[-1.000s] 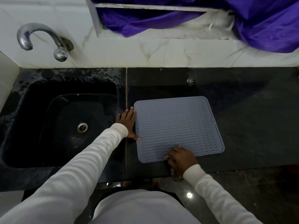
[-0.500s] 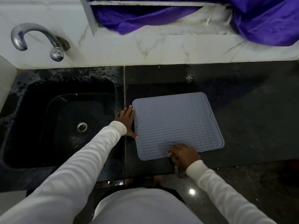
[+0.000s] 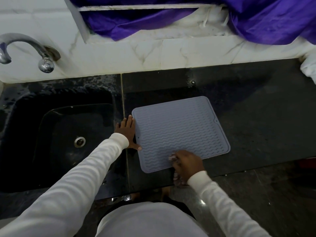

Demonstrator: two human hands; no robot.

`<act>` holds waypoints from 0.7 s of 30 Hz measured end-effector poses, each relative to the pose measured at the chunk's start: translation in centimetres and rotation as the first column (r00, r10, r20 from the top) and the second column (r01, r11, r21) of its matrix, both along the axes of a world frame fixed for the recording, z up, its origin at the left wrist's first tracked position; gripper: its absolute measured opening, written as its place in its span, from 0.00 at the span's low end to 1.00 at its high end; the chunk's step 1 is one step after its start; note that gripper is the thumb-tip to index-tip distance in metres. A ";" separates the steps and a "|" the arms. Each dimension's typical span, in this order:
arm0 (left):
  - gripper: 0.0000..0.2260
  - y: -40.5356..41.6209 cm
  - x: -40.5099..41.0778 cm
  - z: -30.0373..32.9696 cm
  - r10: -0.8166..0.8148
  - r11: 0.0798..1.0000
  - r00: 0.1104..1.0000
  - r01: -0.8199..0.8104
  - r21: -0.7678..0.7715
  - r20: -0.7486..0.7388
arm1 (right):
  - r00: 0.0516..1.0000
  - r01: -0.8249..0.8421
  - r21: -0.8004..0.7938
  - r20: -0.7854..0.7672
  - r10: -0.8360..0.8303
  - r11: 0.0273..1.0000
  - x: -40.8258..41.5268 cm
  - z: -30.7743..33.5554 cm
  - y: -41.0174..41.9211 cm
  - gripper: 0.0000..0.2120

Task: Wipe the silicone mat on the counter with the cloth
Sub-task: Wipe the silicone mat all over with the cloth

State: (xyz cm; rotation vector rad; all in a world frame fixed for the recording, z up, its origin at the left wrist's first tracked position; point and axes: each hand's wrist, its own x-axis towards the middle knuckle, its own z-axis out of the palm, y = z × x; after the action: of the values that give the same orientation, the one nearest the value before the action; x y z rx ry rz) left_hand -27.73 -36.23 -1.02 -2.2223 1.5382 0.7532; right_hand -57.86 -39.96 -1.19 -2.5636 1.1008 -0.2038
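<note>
Now you're wiping the near edge of the mat [image 3: 179,130].
Your left hand [image 3: 127,132] lies flat, fingers spread, steadying its left edge on the counter [image 3: 256,117]; your right hand [image 3: 187,164] grips the bunched cloth [image 3: 171,158]. Most of the mat looks left to wipe.

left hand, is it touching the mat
Touching: the head view shows the left hand lying flat along the mat's left edge, thumb tip resting on it.

The silicone mat [image 3: 181,132] is blue-grey with rows of wavy ridges, on a black speckled counter [image 3: 256,117]. The wall tiles [image 3: 136,53] are white marble with grey veins, under purple fabric [image 3: 265,19]. Both sleeves [image 3: 71,185] are white.
</note>
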 end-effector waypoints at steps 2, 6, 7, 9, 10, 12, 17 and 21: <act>0.64 0.0 -0.2 0.1 -0.027 0.999 1.000 0.027 -0.018 0.010 | 0.995 -0.094 0.019 0.021 0.094 0.995 3.6 -0.9 3.0 0.13; 0.61 0.2 -0.2 0.3 -0.025 0.999 0.997 0.023 -0.029 -0.076 | 0.981 -0.169 0.019 -0.095 0.170 0.986 5.5 -2.7 4.9 0.10; 0.61 0.1 0.0 0.3 -0.021 1.000 0.996 0.019 -0.021 -0.085 | 0.980 -0.161 -0.001 -0.116 0.160 0.987 4.8 -3.0 4.4 0.10; 0.61 -0.1 0.2 0.2 -0.011 1.000 0.995 0.011 -0.005 -0.099 | 0.985 -0.111 -0.041 -0.140 0.104 0.993 2.4 -3.0 2.4 0.11; 0.61 -0.2 0.2 0.1 -0.006 1.000 0.995 0.006 0.001 -0.104 | 0.987 -0.077 -0.060 -0.143 0.067 0.995 1.0 -3.0 1.2 0.12; 0.62 -0.3 0.1 0.0 0.000 1.000 0.995 0.001 0.003 -0.102 | 0.987 0.003 -0.087 -0.158 -0.017 0.996 -1.8 -3.0 -1.4 0.13; 0.62 -0.3 0.3 -0.2 0.009 1.000 0.995 -0.010 -0.010 -0.101 | 0.931 0.246 -0.085 -0.257 -0.260 0.966 -8.9 -2.0 -8.0 0.14; 0.62 -0.3 0.3 -0.2 0.013 1.000 0.994 -0.013 -0.005 -0.106 | 0.841 0.435 -0.128 -0.296 -0.453 0.891 -12.8 -0.8 -12.7 0.16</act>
State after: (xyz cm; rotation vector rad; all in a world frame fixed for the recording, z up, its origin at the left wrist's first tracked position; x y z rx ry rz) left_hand -27.40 -36.52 -1.24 -2.2316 1.5778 0.8849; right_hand -70.63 -52.63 -1.95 -2.3983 1.8361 0.0794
